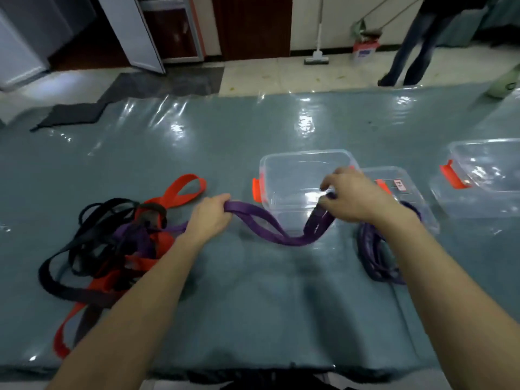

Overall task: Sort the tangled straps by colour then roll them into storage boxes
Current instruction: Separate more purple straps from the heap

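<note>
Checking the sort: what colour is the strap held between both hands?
The strap is purple; the head view shows it best.

Purple strap (292,241) sags before clear box (295,175); tangle (121,240) left

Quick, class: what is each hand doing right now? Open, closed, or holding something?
Left hand: gripping the purple strap.
Right hand: pinching the same purple strap, in front of the clear box.
</note>
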A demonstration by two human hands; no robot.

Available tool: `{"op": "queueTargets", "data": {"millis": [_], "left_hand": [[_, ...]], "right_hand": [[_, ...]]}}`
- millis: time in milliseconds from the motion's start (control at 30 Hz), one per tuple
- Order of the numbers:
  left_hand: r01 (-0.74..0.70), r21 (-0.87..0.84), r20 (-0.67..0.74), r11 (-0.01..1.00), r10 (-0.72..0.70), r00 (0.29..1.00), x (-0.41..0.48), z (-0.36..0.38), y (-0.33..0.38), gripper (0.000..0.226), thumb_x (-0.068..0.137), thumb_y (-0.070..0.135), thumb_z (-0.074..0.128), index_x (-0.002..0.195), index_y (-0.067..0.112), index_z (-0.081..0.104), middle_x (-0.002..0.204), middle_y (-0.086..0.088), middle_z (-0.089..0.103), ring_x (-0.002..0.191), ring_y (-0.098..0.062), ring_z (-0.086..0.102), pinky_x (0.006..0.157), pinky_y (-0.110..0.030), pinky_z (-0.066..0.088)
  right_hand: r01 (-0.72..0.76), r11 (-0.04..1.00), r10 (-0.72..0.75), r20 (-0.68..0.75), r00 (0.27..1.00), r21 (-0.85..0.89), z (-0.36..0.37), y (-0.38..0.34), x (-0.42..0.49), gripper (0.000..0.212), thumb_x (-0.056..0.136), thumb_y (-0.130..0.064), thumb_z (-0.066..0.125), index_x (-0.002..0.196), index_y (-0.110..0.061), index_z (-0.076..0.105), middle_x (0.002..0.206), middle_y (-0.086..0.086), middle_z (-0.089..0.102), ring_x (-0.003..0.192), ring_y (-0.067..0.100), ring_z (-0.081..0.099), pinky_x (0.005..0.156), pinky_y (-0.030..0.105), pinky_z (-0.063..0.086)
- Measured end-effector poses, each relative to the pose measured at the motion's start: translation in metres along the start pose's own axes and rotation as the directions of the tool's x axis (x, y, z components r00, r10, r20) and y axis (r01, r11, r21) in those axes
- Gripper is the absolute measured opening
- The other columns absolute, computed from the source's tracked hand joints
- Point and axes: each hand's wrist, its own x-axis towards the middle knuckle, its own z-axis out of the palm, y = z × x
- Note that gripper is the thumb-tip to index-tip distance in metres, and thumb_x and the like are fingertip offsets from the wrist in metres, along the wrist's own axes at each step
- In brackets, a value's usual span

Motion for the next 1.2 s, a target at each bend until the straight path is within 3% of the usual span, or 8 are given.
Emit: {"op": "queueTargets", "data": {"millis": [67,167,367,567,733,833,1033,1200], "left_hand": [[-0.101,0.097,-0.004,0.990,0.102,0.995,0.004,-0.026,0.035,0.017,0.094,0.018,0.069,0.107,0.018,0.058,0.097,-0.016,0.076,0.097,-0.044,0.071,0.080,-0.050,0.056],[-0.196,0.040,0.089,0.980,0.192,0.977,0.005,-0.051,0.085,0.044,0.084,0.004,0.069,0.116,0.018,0.042,0.091,-0.006,0.066,0.090,-0.041,0.068,0.074,-0.046,0.053],[-0.264,-0.137,0.018,0.955,0.269,0.963,-0.014,-0.075,0.116,0.058,0.079,0.004,0.082,0.124,0.023,0.051,0.101,0.005,0.069,0.087,-0.012,0.063,0.074,-0.016,0.046],[-0.004,0.046,0.331,0.999,-0.011,0.944,-0.046,-0.014,0.089,0.054,0.094,0.013,0.082,0.144,0.016,0.063,0.135,-0.002,0.072,0.127,-0.021,0.066,0.108,-0.034,0.049],[0.067,0.014,0.308,0.998,-0.068,0.949,-0.045,0.009,0.083,0.024,0.111,0.020,0.062,0.133,0.011,0.065,0.122,-0.013,0.074,0.115,-0.036,0.068,0.100,-0.043,0.051],[0.101,-0.118,0.223,0.988,-0.073,0.972,-0.037,0.003,0.095,0.008,0.115,0.021,0.054,0.112,0.017,0.060,0.104,-0.012,0.075,0.096,-0.032,0.069,0.083,-0.040,0.048],[0.010,-0.624,-0.030,0.782,-0.037,0.999,-0.013,-0.077,0.143,0.031,0.071,0.031,0.063,0.101,0.028,0.053,0.073,0.018,0.056,0.066,-0.007,0.049,0.066,-0.031,0.048],[0.073,-0.673,0.149,0.736,0.038,0.988,-0.020,-0.095,0.186,0.044,0.073,0.022,0.054,0.117,0.025,0.049,0.088,-0.007,0.060,0.074,-0.018,0.051,0.072,-0.035,0.042]], "right_hand": [[0.076,0.997,-0.076,0.035,0.997,-0.010,0.016,-0.012,-0.002,0.060,0.095,-0.050,0.074,0.145,-0.018,0.063,0.144,0.010,0.060,0.136,0.032,0.057,0.118,0.045,0.039],[0.206,0.912,-0.232,0.032,0.972,0.354,0.032,-0.040,0.001,0.097,0.083,-0.055,0.088,0.162,-0.019,0.044,0.157,0.002,0.058,0.141,0.024,0.055,0.116,0.038,0.044],[0.225,0.662,-0.290,-0.033,0.957,0.714,0.031,-0.036,0.011,0.016,0.091,-0.003,0.077,0.107,-0.007,0.074,0.088,0.009,0.076,0.078,0.014,0.066,0.081,0.040,0.054],[0.251,0.578,-0.220,-0.148,0.964,0.776,-0.018,0.021,0.000,0.019,0.084,-0.006,0.086,0.098,-0.010,0.075,0.076,0.000,0.070,0.067,0.009,0.067,0.070,0.025,0.054],[0.250,0.489,-0.263,-0.133,0.956,0.835,-0.021,0.064,-0.019,0.033,0.083,-0.037,0.091,0.099,-0.013,0.073,0.073,-0.009,0.065,0.067,0.010,0.064,0.064,0.018,0.052],[0.177,0.379,-0.174,-0.118,0.978,0.908,-0.015,0.077,-0.023,0.055,0.084,-0.055,0.082,0.102,-0.005,0.068,0.069,-0.005,0.055,0.062,0.015,0.057,0.075,0.035,0.057],[0.088,0.894,-0.178,0.168,0.969,0.440,-0.002,0.108,-0.016,0.025,0.091,-0.038,0.080,0.106,-0.021,0.072,0.101,0.002,0.081,0.090,0.018,0.075,0.086,0.040,0.059],[0.148,0.860,-0.178,0.016,0.984,0.489,0.012,0.077,-0.024,0.130,0.071,-0.054,0.097,0.170,-0.016,0.022,0.172,0.005,0.036,0.153,0.026,0.044,0.123,0.048,0.042]]}}
